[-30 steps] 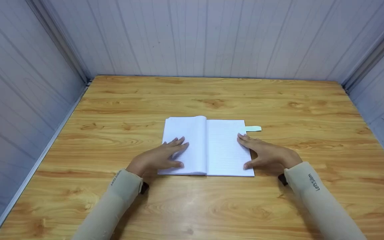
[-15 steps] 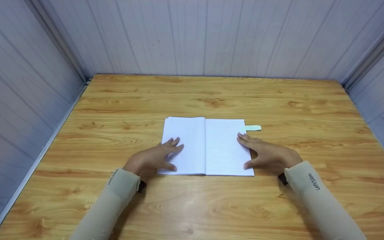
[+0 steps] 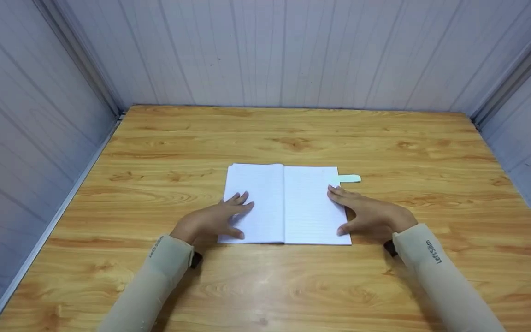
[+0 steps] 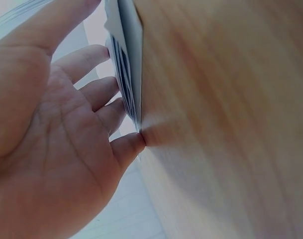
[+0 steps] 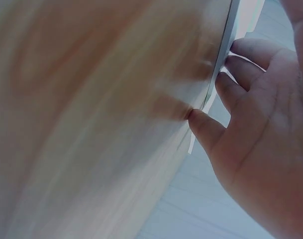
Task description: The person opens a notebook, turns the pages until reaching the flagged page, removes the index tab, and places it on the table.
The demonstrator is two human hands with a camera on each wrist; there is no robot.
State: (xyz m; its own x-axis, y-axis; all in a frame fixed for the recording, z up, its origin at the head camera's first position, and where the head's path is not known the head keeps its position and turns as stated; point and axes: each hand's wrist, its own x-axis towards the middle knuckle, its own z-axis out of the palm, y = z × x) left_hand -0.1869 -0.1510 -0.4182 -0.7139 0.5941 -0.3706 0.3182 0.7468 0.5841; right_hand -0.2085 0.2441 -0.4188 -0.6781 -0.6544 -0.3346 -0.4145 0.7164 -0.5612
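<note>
A notebook (image 3: 311, 207) with white lined pages lies spread flat on the table in the head view. My left hand (image 3: 217, 219) rests on the outer part of its left page, fingers spread. On the right page's outer edge rests my right hand (image 3: 371, 211), its thumb near the lower corner. A pale green tab (image 3: 350, 178) sticks out past the right edge, just above the right fingertips. The left wrist view shows a stack of page edges (image 4: 125, 69) beside the fingers, with the little finger touching the table. In the right wrist view the notebook's edge (image 5: 225, 47) meets the fingertips.
The notebook lies on a wood-grain table (image 3: 293, 138). Pale panel walls stand behind it (image 3: 261, 50) and along both sides. Both forearms wear light sleeves (image 3: 440, 272) and dark wrist straps.
My left hand has slid slightly left on the left page. The page's bulge near the spine has flattened. My right hand has stayed in place.
</note>
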